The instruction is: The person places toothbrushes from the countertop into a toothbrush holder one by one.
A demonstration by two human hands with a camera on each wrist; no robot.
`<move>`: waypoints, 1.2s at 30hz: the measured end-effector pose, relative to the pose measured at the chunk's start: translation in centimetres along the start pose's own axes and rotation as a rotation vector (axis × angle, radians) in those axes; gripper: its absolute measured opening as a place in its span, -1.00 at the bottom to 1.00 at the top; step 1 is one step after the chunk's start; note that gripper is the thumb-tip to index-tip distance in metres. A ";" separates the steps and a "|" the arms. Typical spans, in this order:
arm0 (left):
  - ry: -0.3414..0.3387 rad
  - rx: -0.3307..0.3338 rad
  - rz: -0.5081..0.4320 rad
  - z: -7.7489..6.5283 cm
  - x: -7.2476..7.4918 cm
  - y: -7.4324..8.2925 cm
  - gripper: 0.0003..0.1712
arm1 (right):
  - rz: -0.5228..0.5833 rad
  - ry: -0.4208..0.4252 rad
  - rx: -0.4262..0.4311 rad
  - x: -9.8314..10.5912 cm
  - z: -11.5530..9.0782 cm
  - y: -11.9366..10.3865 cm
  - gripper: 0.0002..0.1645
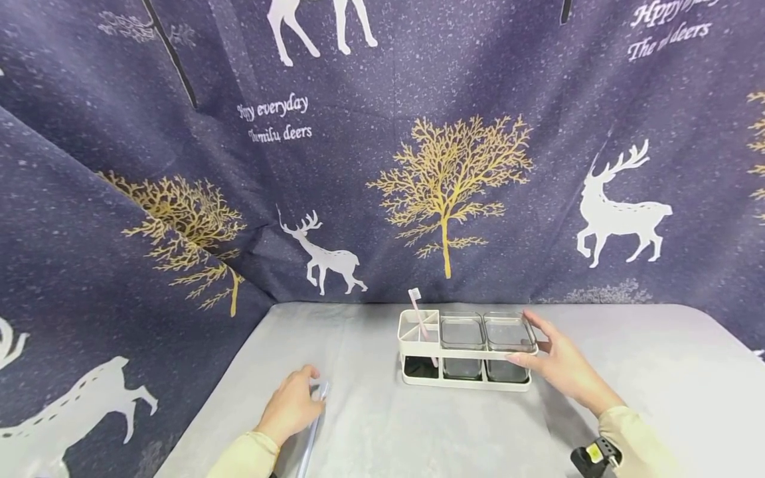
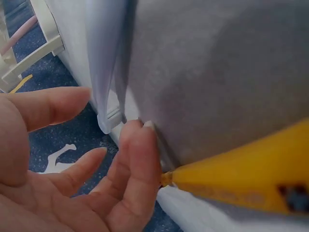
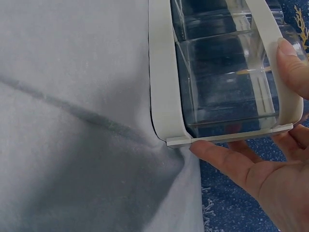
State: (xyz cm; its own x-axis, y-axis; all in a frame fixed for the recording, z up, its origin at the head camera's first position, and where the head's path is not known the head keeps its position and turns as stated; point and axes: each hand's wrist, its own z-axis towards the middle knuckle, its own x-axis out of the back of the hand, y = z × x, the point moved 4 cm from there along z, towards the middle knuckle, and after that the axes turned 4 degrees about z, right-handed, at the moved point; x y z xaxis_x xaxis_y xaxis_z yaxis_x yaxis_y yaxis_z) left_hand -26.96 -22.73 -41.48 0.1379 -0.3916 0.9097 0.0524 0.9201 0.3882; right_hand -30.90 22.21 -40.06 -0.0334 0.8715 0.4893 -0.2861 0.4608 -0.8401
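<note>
A white toothbrush holder (image 1: 421, 347) with two clear cups stands on the table, a pink toothbrush (image 1: 415, 302) leaning in its left compartment. My right hand (image 1: 558, 365) grips the holder's right end, one digit on the front rail and another at the back corner. Nearer the front left lies a pale blue toothbrush (image 1: 311, 431), its head pointing away from me. Over it hovers my left hand (image 1: 293, 406), fingers loosely bent around the brush. In the left wrist view a gap shows between thumb and handle. A yellow tapered thing (image 2: 241, 171) touches the fingers' edge there.
A grey cloth covers the table (image 1: 370, 431). Behind it and along the left hangs a dark blue curtain (image 1: 335, 179) printed with deer and trees. A clear cup (image 1: 461, 332) sits beside a second cup (image 1: 508, 332) in the holder.
</note>
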 end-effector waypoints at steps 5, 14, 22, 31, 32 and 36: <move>-0.025 0.009 -0.021 -0.1 -0.4 -0.2 -0.44 | 0.015 -0.001 -0.001 0.0 0.0 0.0 0.20; -0.103 0.061 -0.134 -0.5 -0.9 -0.3 -0.50 | 0.016 0.003 -0.009 0.0 0.0 -0.1 0.20; -0.103 0.065 -0.163 -0.3 -1.0 -0.3 -0.53 | 0.037 0.003 -0.019 0.0 -0.1 0.0 0.19; -0.052 0.042 -0.218 0.1 -0.3 0.4 -0.53 | 0.044 0.000 -0.003 -0.1 0.0 0.2 0.18; -0.040 0.034 -0.223 0.1 -0.1 0.6 -0.53 | 0.043 0.000 -0.002 0.0 0.0 0.2 0.18; 0.030 0.007 -0.244 0.3 0.8 1.4 -0.53 | 0.038 -0.002 -0.005 -0.1 -0.1 0.2 0.19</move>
State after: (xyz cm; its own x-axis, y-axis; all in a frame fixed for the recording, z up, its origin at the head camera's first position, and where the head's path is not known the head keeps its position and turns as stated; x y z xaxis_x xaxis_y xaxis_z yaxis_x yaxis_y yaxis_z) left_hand -27.11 -21.78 -40.13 0.1513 -0.6016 0.7844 0.0804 0.7983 0.5968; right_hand -30.81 22.25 -40.27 -0.0459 0.8879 0.4578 -0.2802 0.4284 -0.8590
